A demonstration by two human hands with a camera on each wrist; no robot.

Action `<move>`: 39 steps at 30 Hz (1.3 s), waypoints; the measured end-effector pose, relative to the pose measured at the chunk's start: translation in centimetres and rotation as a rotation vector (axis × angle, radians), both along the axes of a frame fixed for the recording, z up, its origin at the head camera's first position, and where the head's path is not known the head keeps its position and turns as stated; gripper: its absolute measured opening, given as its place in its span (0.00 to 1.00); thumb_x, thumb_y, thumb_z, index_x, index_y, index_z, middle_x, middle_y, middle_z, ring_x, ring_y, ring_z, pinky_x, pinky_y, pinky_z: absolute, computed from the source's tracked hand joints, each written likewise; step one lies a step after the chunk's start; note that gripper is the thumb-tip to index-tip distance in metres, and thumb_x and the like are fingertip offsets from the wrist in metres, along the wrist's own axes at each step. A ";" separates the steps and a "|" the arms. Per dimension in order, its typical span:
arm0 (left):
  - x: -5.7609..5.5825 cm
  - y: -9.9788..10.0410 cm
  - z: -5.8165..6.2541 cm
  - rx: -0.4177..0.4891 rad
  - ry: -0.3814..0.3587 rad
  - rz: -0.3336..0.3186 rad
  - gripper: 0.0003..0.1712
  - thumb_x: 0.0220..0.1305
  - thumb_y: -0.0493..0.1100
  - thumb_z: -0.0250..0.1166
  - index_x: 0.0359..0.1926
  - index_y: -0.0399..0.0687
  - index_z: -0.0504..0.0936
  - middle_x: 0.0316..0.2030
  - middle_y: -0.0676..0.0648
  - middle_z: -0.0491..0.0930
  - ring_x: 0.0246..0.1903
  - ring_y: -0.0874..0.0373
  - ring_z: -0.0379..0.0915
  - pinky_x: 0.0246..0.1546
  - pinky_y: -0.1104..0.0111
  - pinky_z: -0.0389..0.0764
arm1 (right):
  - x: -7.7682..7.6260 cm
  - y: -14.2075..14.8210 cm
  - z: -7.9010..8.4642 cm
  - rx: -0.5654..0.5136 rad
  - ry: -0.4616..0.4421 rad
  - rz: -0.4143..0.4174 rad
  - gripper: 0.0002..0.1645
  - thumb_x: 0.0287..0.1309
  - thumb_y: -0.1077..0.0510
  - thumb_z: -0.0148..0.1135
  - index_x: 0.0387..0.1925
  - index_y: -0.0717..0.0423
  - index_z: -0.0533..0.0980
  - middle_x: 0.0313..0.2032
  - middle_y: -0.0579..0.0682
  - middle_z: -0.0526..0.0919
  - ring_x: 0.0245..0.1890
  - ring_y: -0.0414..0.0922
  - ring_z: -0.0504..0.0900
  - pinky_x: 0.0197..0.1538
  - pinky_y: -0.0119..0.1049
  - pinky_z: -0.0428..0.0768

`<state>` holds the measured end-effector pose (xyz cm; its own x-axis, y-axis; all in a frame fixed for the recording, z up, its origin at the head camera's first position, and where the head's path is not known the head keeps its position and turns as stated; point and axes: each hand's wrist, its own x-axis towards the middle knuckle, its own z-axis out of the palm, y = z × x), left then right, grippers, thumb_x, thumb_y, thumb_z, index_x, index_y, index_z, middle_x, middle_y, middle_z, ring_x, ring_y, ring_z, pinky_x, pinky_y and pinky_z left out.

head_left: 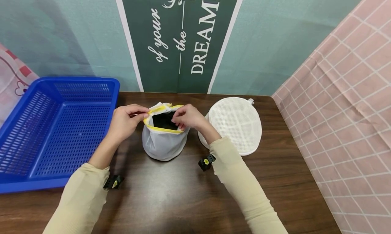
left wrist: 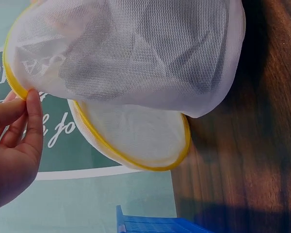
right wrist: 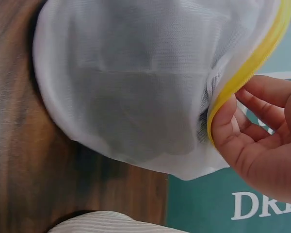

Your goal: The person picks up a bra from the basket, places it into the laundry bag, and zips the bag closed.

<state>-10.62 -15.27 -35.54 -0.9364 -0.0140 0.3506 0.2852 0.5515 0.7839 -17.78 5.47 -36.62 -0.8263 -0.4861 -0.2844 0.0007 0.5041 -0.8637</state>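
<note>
A white mesh laundry bag (head_left: 165, 145) with a yellow zipper edge stands on the table with its mouth open upward. Dark fabric (head_left: 164, 121) fills its inside and shows grey through the mesh in both wrist views. My left hand (head_left: 125, 120) pinches the yellow rim at the bag's left side between thumb and fingers. At the opposite side, my right hand (head_left: 190, 117) holds the rim, its fingertips reaching over into the mouth. The round lid flap (left wrist: 140, 133), also edged in yellow, hangs behind the bag in the left wrist view.
To the left sits a large blue plastic basket (head_left: 76, 135) with slotted walls. A second, white round mesh bag (head_left: 241, 125) lies right of my right hand, its zipper pull at the back. The brown wooden table (head_left: 159, 200) meets a teal backdrop behind and pink tiled cloth at right.
</note>
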 end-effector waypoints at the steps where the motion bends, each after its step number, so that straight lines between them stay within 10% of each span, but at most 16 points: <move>1: 0.0 0.0 0.0 0.006 0.000 -0.001 0.05 0.52 0.29 0.66 0.33 0.35 0.84 0.32 0.41 0.82 0.32 0.57 0.74 0.29 0.83 0.70 | 0.1 0.0 -0.1 0.010 -0.001 0.009 0.05 0.53 0.68 0.59 0.29 0.66 0.79 0.21 0.53 0.79 0.14 0.41 0.74 0.21 0.33 0.77; 8: -0.1 -0.3 -0.1 0.022 0.011 -0.025 0.05 0.51 0.28 0.66 0.32 0.34 0.84 0.32 0.40 0.82 0.31 0.67 0.72 0.31 0.84 0.70 | 0.1 0.4 0.5 -0.009 0.020 0.026 0.04 0.53 0.67 0.60 0.30 0.66 0.79 0.21 0.54 0.78 0.16 0.43 0.75 0.22 0.34 0.78; 18: 0.1 -1.3 -0.1 0.033 0.037 -0.116 0.04 0.51 0.28 0.65 0.31 0.33 0.83 0.30 0.40 0.81 0.29 0.71 0.71 0.28 0.82 0.72 | -0.9 1.8 3.3 -0.097 0.126 -0.200 0.07 0.56 0.67 0.58 0.34 0.69 0.78 0.28 0.55 0.78 0.24 0.44 0.73 0.29 0.33 0.77; 39: 0.5 -1.9 -0.2 0.015 0.048 -0.103 0.04 0.51 0.28 0.66 0.31 0.33 0.84 0.30 0.40 0.81 0.28 0.73 0.70 0.26 0.82 0.70 | -1.1 1.2 1.4 0.099 0.050 -0.245 0.09 0.52 0.66 0.62 0.36 0.64 0.80 0.41 0.54 0.78 0.40 0.46 0.74 0.38 0.33 0.74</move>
